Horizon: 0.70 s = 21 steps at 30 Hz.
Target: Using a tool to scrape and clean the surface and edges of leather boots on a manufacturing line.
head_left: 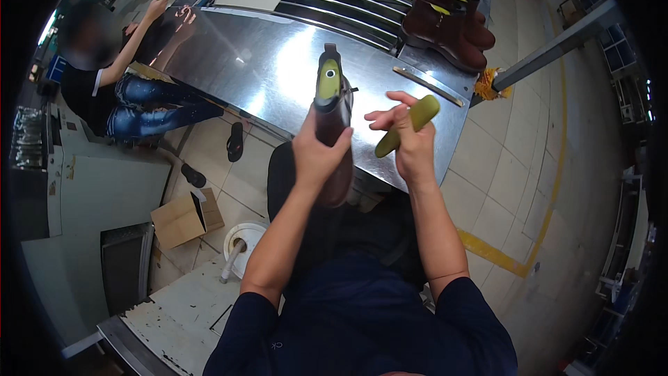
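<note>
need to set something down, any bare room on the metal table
Widest: the metal table left of the held boot, toward the co-worker. Smaller: between that boot and the thin strip. Crowded: far right, with brown boots; near right, the right hand holding a green pad.

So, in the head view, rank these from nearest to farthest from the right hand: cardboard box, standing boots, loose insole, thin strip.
1. Loose insole: held in the right hand.
2. Thin strip: on the table, just beyond the hand.
3. Standing boots: past the strip, upper right.
4. Cardboard box: on the floor, far left.
</note>
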{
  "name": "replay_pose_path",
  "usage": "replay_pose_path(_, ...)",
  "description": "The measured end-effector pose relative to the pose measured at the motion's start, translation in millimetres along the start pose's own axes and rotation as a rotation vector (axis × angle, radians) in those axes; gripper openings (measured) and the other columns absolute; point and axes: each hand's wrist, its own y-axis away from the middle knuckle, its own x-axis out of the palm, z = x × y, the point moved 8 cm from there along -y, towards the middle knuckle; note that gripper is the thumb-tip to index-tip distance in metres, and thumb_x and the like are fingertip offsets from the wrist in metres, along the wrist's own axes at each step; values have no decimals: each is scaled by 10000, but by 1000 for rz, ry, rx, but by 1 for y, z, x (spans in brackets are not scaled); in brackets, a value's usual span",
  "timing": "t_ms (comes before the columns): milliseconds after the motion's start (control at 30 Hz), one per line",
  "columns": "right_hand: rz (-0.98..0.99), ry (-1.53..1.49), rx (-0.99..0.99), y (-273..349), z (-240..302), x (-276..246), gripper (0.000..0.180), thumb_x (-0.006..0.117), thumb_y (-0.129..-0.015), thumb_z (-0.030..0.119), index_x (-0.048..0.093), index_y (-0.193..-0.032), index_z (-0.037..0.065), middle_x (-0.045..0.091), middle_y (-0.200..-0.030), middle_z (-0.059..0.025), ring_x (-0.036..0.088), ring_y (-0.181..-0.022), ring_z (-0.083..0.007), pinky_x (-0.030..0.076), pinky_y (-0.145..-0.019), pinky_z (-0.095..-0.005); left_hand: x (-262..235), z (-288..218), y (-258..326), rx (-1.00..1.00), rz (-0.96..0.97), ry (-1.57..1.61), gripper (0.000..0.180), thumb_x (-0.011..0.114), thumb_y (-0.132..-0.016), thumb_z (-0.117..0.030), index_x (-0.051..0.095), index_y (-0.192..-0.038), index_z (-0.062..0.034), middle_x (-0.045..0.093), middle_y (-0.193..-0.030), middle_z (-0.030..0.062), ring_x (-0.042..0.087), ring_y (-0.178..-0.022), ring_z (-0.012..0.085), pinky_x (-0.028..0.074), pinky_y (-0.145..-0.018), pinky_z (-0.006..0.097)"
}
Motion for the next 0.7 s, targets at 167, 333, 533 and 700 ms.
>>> replay_pose_path(167, -222, -259, 203, 8, -13, -48, 463, 608, -1043, 406, 567, -1265, 2, 413, -606, 26, 479, -528, -111, 452, -524, -288, -52, 24, 37, 56, 471, -23, 647, 824, -754, -138, 602, -1330, 56, 702, -1231, 198, 694, -1140, 298, 524, -993, 376)
replay_pose_path(333, -239, -474, 317, 5, -47, -50, 369, 586, -1050, 397, 601, -1006, 30, 349, -553, 29, 352, -429, -87, 328, -415, -271, -58, 35, 84, 99, 513, -20, 797, 769, -676, 8, 519, -1433, 13, 570, -1450, 220, 482, -1421, 403, 356, -1193, 495)
replay_pose_path(533, -202, -576, 399, -10, -64, -27, 366, 560, -1056, 403, 518, -875, 89, 327, -549, 29, 330, -421, -90, 324, -412, -270, -34, 17, 66, 277, 463, 47, 749, 864, -760, -140, 525, -1413, 2, 574, -1438, 246, 499, -1400, 426, 368, -1181, 520)
replay_pose_path(700, -192, -637, 446, -25, -79, -9, 373, 575, -1048, 404, 509, -847, 98, 334, -544, 26, 328, -415, -92, 328, -409, -273, -36, 27, 75, 409, 489, -31, 728, 864, -800, -189, 494, -1408, -41, 580, -1418, 268, 494, -1395, 444, 386, -1164, 545)
